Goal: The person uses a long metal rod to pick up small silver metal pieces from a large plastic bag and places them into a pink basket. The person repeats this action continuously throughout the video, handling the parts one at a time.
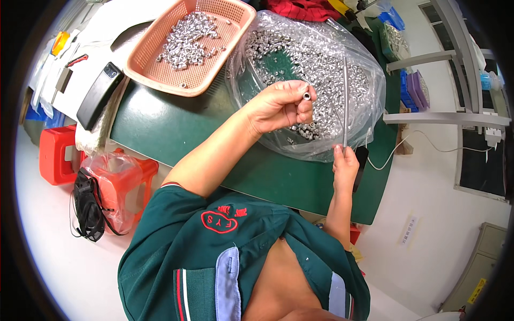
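I see a small metal ring (306, 96) pinched in the person's left hand (282, 106), over a clear bag (316, 153) of metal pieces (321, 67), the right hand (345, 165) at five o'clock gripping a slim metal rod (346, 99), a pinkish basket (158, 85) at ten.

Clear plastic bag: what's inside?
The bag holds many loose, small metal parts, with a green patch showing among them. The left hand and the metal rod in the right hand hide some from view; any lower layers are covered.
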